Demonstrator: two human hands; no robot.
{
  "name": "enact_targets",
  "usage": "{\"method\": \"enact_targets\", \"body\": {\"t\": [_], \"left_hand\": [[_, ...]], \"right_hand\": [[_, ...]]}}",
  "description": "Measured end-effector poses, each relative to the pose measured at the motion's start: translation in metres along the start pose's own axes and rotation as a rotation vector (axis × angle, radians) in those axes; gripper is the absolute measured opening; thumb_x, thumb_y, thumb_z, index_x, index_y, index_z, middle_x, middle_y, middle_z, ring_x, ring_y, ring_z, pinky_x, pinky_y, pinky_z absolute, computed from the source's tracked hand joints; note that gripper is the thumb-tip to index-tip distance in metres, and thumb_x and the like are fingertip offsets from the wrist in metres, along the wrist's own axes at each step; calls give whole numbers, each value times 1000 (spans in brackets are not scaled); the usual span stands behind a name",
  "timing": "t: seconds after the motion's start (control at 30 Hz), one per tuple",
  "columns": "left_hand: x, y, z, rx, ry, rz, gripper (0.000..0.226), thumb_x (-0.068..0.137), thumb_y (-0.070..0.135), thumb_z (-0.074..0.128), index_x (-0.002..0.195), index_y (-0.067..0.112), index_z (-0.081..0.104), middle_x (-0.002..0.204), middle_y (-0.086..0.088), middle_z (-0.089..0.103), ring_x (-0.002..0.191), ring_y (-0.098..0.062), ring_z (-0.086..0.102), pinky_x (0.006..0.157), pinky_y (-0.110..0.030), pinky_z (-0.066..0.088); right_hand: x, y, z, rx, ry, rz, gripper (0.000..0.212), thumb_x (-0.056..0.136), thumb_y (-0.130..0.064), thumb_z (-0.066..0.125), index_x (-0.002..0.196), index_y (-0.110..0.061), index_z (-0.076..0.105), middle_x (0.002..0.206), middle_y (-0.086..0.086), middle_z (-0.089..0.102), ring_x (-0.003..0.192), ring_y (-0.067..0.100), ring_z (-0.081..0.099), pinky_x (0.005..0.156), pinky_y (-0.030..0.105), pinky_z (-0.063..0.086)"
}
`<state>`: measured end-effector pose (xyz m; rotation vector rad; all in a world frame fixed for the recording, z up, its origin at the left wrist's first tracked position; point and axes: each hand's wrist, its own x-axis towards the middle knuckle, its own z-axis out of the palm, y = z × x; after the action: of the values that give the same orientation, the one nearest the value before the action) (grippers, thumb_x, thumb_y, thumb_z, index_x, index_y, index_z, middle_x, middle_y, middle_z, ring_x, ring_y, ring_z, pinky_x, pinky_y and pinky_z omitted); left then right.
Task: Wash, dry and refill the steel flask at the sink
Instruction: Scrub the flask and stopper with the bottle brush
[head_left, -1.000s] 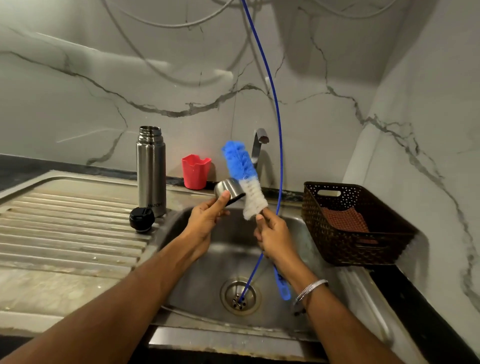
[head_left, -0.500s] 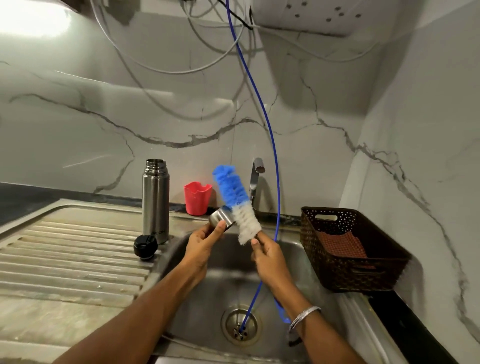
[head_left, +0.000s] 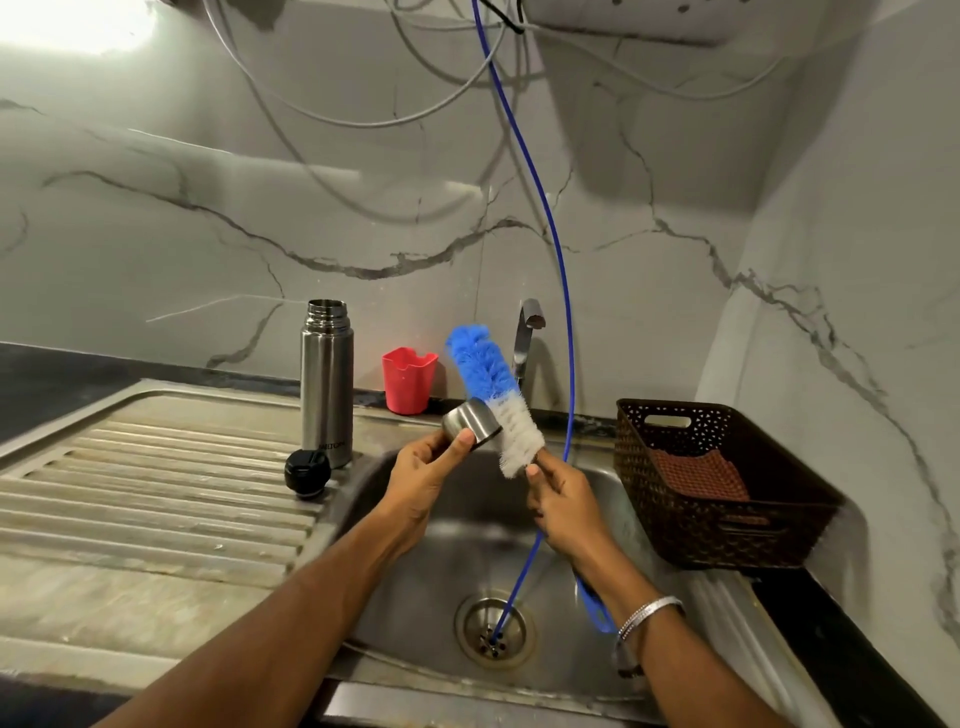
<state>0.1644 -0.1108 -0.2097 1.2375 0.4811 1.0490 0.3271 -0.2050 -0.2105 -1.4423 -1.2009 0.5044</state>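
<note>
The steel flask (head_left: 327, 382) stands upright and uncapped at the back of the draining board, left of the sink basin (head_left: 467, 545). Its black stopper (head_left: 307, 473) lies in front of it. My left hand (head_left: 423, 480) holds the flask's steel cup lid (head_left: 471, 423) above the basin. My right hand (head_left: 563, 506) grips the handle of a blue and white bottle brush (head_left: 493, 395), whose bristles point up and rest against the lid. The tap (head_left: 527, 338) rises behind the brush; no water is seen running.
A red plastic cup (head_left: 409, 381) stands at the back edge. A dark woven basket (head_left: 711, 483) with a reddish cloth sits right of the basin. A thin blue hose (head_left: 558, 249) hangs from above into the drain (head_left: 493, 631). Marble walls close in behind and right.
The camera has tilted upward, so everything sits lower in view. Both hands keep the lid and the brush together in nearly the same pose.
</note>
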Motion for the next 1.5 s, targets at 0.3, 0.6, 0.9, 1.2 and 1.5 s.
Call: {"method": "enact_targets", "body": {"t": [0.3,0.6,0.9,1.2,1.5], "left_hand": [[-8,12,-10,85,44,84,45,84,32,78,123,10,70,115,-11,76,116,-31,69,109,-52,49],[-13,3,-42,345,119,23,43,77,37,87,110,11,77,96,-5,80,96,-29,76,89,-41,62],[9,-2,-65,579,418,149,51,70,49,91,111,23,77,93,10,78,87,-3,73,87,-32,61],[30,-10,-66,657,380,84,41,72,45,90,105,30,69,92,14,70,88,-3,68,84,-25,55],[36,-28,-65,689,335,94,49,65,53,91,103,28,74,88,15,74,82,3,69,78,-21,57]], "right_hand": [[-1,-1,5,70,-64,12,32,107,-14,46,124,-36,62,55,-17,48,51,2,38,46,15,34],[-4,9,6,-25,-114,71,36,104,-9,50,134,-26,61,72,-7,66,55,8,46,52,25,38],[19,-85,2,-897,178,-225,42,103,-29,51,142,-41,52,100,5,74,83,23,68,73,36,54],[136,-187,48,-1577,54,-418,39,95,-28,66,134,-28,61,106,2,70,92,23,64,75,36,47],[216,-194,86,-1795,-5,-392,25,95,-15,59,116,-24,68,113,4,69,104,30,65,98,48,39]]}}
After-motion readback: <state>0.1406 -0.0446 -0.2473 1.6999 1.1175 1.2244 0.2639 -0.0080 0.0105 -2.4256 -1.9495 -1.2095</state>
